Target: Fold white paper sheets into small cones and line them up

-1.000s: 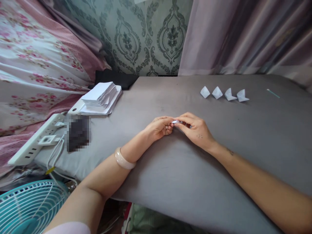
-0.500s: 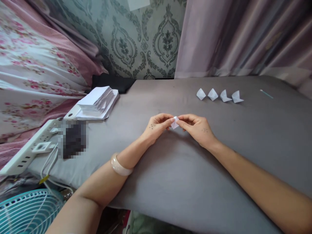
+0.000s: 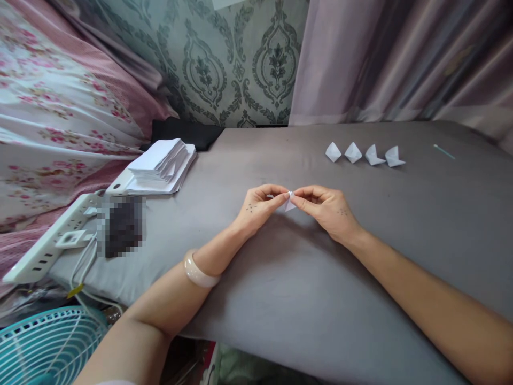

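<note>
Between both thumbs and forefingers is a small piece of folded white paper (image 3: 289,205), held a little above the grey cloth-covered surface (image 3: 256,299). My left hand (image 3: 261,207) pinches its left side, and a pale bangle circles that wrist. My right hand (image 3: 324,208) pinches the right side, close to the top. Fingertips cover much of the paper, so its full shape is hidden. Farther back on the right, several folded white paper pieces (image 3: 353,153) stand in a row; the two on the right have an extra pointed flap.
At the back left lies a stack of white paper (image 3: 154,163) beside a black cloth (image 3: 188,133). A white power strip (image 3: 48,240) with cables and a blurred dark object (image 3: 123,227) occupy the left edge. Below is a turquoise fan (image 3: 48,347). A thin stick (image 3: 444,152) lies far right.
The paper has turned slightly between my fingers, and its lower part now looks like a narrower triangle. My right hand has shifted slightly right. The whole view has moved a little.
</note>
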A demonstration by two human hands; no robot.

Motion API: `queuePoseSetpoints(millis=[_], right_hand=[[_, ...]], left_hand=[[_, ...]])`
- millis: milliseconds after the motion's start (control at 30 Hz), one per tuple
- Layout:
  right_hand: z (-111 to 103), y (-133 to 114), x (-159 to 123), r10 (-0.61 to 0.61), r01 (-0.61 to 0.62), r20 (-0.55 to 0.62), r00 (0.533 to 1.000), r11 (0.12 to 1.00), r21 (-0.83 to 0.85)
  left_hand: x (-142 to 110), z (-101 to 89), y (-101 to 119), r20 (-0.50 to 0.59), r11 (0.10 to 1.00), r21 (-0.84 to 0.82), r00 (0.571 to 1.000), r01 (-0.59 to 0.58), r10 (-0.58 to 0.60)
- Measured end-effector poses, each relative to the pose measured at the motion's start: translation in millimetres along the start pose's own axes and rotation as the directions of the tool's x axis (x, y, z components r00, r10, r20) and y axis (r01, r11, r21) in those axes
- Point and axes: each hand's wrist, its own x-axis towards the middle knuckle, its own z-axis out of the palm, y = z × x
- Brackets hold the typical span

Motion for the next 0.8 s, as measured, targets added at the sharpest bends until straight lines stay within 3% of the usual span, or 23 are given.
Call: queuePoseSetpoints(millis=[400, 567, 800], right_hand=[[-0.8, -6.0, -1.3, -0.172, 0.165, -0.031, 0.985, 0.972, -0.166], [2.4, -8.9, -3.7, -0.072, 0.069, -0.012, 0.997, 0.984, -0.162], [0.3, -6.6, -2.5, -0.022, 0.029, 0.037, 0.999, 0.982, -0.186]], left_hand=[[0.3, 0.1, -4.2, 0.03, 0.998, 0.0, 0.998, -0.062, 0.062], [0.3, 1.2, -6.1, -0.01, 0.997, 0.01, 0.997, -0.082, 0.082], [2.9, -2.2, -7.6, 0.059, 1.0, -0.009, 0.998, -0.008, 0.008]])
